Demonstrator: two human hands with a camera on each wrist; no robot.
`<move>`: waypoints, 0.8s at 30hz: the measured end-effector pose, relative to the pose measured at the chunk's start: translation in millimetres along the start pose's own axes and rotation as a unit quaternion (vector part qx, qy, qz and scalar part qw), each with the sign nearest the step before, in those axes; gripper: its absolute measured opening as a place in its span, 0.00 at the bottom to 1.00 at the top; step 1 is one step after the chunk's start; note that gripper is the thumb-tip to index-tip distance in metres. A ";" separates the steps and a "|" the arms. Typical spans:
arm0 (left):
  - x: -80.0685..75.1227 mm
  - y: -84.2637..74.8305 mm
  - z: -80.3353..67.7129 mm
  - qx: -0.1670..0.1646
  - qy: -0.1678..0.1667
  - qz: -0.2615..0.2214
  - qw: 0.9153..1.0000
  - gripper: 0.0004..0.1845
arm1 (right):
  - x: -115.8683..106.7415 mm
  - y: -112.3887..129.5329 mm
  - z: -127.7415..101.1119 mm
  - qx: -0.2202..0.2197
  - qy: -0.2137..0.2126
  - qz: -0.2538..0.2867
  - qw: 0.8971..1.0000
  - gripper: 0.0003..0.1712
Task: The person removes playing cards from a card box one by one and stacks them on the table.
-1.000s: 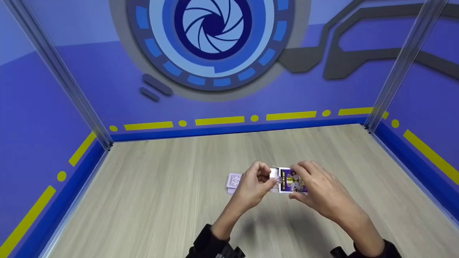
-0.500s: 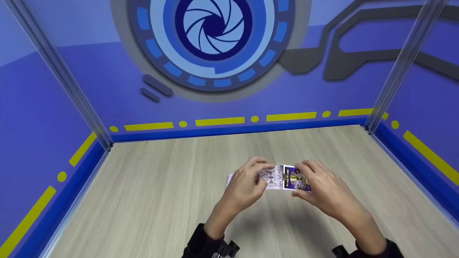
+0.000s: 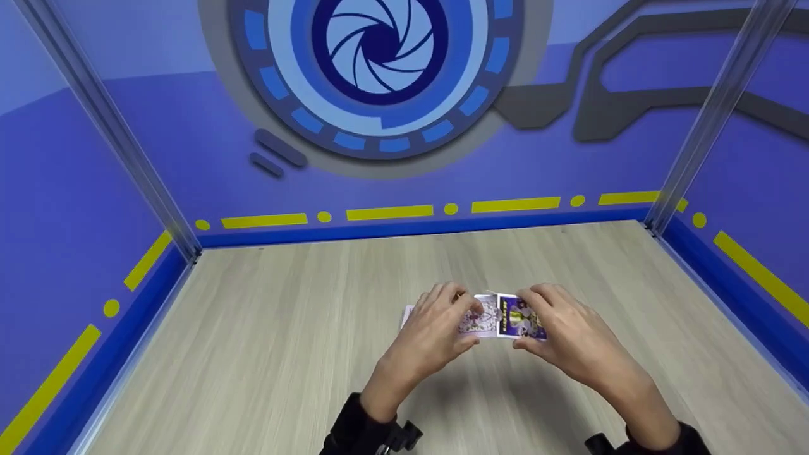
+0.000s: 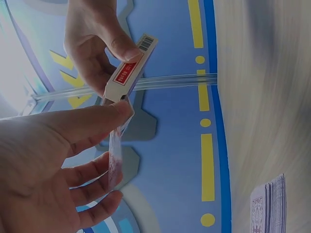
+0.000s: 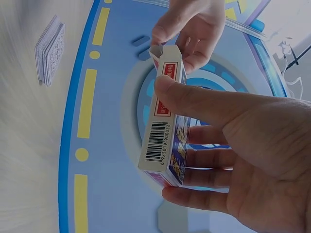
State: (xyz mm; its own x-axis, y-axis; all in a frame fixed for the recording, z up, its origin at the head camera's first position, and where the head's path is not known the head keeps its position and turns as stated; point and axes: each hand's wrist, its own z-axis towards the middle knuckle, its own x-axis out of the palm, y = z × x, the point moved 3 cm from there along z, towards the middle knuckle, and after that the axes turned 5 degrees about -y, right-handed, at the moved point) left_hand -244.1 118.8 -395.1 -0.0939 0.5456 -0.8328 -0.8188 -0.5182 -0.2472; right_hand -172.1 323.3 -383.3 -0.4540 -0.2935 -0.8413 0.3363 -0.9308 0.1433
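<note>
Head view: 2 hands meet above the pale wood worktop [image 3: 284, 347]; the right hand [image 3: 572, 332] has its grip clamped on a purple-fronted card box [image 3: 518, 318], thumb and fingers on opposite sides; the left hand [image 3: 426, 338] pinches patterned cards [image 3: 480, 319] jutting from the box's near end, thumb on 1 edge and fingers on the other; how many cards jut out cannot be told. The right wrist view shows a barcode [image 5: 156, 141] and a red label [image 5: 169, 73] on the box's narrow side; a flap [image 5: 155, 51] sticks out beside the left hand; a separate card stack [image 5: 50, 51] lies on the worktop, partly hidden by the left hand in the head view.
</note>
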 end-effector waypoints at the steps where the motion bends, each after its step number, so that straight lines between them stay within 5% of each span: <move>1: 0.6 0.1 -0.2 0.007 0.000 0.007 1.000 0.22 | -0.1 0.0 -0.1 -0.001 -0.001 -0.001 1.000 0.39; 10: -5.9 10.1 0.9 0.029 0.008 0.007 1.000 0.17 | -4.8 -2.6 0.3 0.020 0.013 0.001 1.000 0.38; 24: -32.0 53.0 -4.7 -0.034 -0.021 -0.037 0.998 0.10 | -13.8 -13.9 -6.0 0.040 0.010 -0.011 0.999 0.39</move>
State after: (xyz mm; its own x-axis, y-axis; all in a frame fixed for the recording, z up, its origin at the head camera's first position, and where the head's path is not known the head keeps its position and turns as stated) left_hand -281.9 70.8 -383.9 -0.0586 0.6107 -0.7897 -0.7838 -0.5181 -0.3424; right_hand -165.5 341.6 -376.9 -0.4437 -0.2685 -0.8550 0.2593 -0.9517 0.1643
